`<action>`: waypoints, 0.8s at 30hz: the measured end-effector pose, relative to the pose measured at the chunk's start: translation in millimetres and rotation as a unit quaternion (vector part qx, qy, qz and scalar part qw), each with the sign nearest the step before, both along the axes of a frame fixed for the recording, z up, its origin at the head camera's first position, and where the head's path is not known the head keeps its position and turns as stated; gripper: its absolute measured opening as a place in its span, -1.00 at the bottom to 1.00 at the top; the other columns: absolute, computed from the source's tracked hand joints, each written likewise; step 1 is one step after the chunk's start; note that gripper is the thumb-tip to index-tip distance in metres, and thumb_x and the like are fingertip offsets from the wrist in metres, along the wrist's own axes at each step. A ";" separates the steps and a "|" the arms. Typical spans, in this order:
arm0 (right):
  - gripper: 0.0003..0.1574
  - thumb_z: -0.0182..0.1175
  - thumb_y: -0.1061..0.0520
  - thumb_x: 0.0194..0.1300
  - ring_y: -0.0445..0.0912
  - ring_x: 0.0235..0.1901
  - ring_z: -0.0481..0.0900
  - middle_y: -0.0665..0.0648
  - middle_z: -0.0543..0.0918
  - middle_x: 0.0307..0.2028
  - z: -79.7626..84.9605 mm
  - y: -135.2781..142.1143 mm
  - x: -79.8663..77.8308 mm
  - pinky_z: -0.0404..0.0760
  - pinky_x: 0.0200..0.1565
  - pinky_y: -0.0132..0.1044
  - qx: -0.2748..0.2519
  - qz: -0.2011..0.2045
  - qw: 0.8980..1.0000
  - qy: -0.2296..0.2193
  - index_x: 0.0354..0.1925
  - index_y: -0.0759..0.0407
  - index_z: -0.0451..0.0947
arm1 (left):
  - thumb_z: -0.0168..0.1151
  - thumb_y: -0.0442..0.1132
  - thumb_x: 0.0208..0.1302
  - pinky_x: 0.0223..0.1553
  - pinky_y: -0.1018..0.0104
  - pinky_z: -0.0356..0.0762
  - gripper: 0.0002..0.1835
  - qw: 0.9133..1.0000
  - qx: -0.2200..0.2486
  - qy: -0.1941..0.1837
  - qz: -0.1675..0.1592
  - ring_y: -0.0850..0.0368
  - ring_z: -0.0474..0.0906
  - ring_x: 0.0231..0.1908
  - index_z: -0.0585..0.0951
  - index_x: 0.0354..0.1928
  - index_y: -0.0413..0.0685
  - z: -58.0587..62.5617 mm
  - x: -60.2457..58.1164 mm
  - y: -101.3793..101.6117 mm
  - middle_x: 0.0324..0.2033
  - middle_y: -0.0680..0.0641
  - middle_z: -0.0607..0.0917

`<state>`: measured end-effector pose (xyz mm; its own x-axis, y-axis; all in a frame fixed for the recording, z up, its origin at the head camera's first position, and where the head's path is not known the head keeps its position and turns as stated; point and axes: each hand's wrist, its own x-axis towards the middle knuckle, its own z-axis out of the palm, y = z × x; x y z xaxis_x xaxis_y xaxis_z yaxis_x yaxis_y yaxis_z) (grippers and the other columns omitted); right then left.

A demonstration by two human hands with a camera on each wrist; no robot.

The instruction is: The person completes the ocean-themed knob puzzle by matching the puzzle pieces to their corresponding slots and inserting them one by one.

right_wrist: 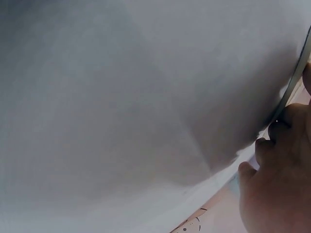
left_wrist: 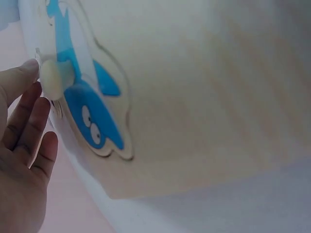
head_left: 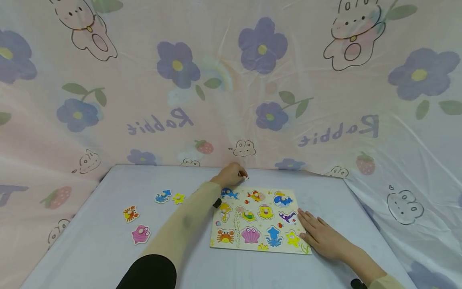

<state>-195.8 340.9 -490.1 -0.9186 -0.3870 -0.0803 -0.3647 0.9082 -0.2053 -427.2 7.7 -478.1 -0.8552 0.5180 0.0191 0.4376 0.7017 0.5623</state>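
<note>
A wooden puzzle board with sea-animal pictures lies on the table. My left hand is at the far side of it, beyond the blue shark piece. Thumb and fingers pinch a small flat pale-edged piece, mostly hidden by the hand. In the left wrist view, the left hand is beside the shark piece and its pale knob. My right hand rests with straight fingers at the board's right edge; in the right wrist view, the right hand touches that edge.
Loose pieces lie on the white table to the left: a blue squid, a yellow star, an orange crab and a pink shell. A printed curtain hangs right behind the table's far edge.
</note>
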 end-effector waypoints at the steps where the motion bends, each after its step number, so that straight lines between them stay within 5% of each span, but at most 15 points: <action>1: -0.09 -0.03 -0.28 0.61 0.29 0.56 0.08 0.24 0.11 0.61 0.4 0.3 0.1 0.09 0.46 0.35 0.000 0.001 1.000 0.001 0.60 0.26 0.12 | 0.36 -0.29 0.42 0.00 0.31 0.57 -0.85 1.000 0.003 0.000 -0.002 0.17 0.56 -0.12 0.79 -0.04 -0.01 0.0 0.1 0.0 -0.16 0.03 0.68; 24: -0.14 0.02 -0.22 0.61 0.30 0.53 0.15 0.25 0.18 0.59 -0.6 -1.1 3.1 0.17 0.43 0.35 -0.005 0.012 1.000 0.023 0.57 0.29 0.19 | 0.35 -0.26 0.43 -0.04 0.33 0.59 -0.94 1.000 0.026 0.015 0.003 0.22 0.57 -0.18 0.75 -0.14 0.02 -4.1 2.7 1.8 -0.22 0.09 0.67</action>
